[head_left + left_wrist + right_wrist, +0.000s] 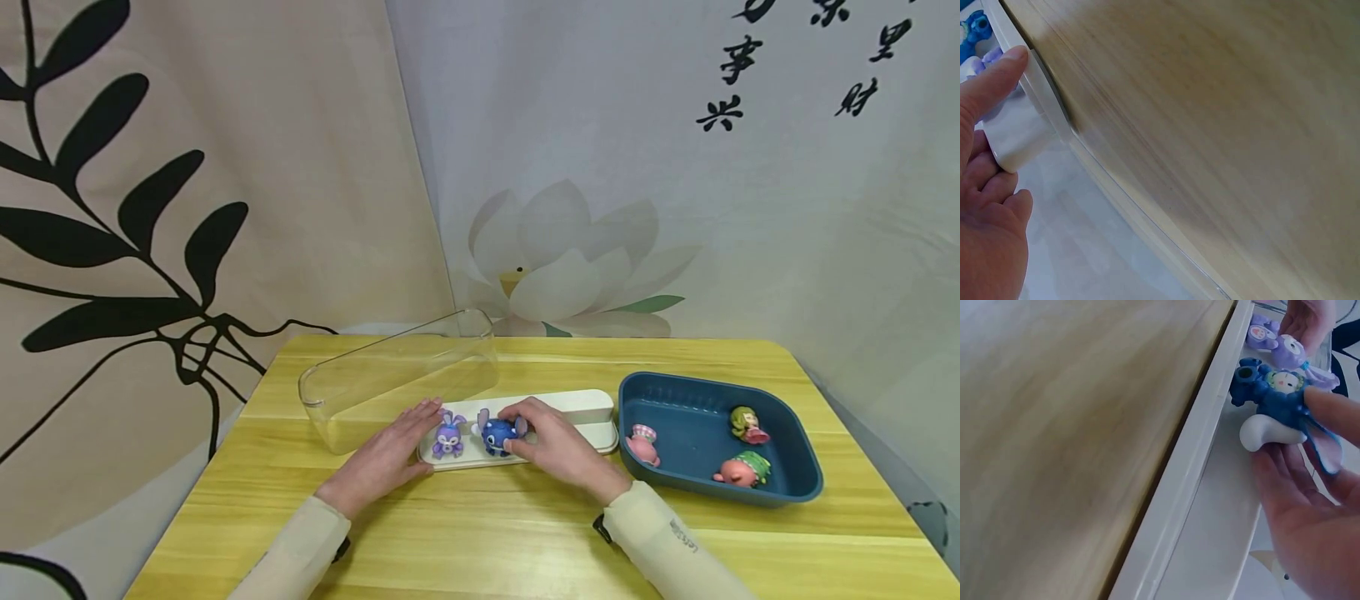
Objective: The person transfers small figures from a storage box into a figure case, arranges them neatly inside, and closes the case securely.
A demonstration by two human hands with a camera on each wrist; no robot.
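A long white display base [551,408] with a raised step along its back lies at the table's middle. My left hand [386,462] holds its left end, thumb on the front rim and fingers round the far side. Beside that hand, a purple rabbit figurine [448,435] sits on the base. My right hand [558,446] pinches a blue big-eared figurine [497,433] between thumb and fingers, just right of the purple one. In the right wrist view the blue figurine [1282,403] shows a white tail and overlaps the base.
A clear box-shaped cover [405,367] lies behind the base at the left. At the right stands a dark blue tray [697,387] holding a pink figurine [642,446], a green-haired figurine [747,425] and a pink figurine with green [742,469]. A printed cloth [570,150] hangs behind the table.
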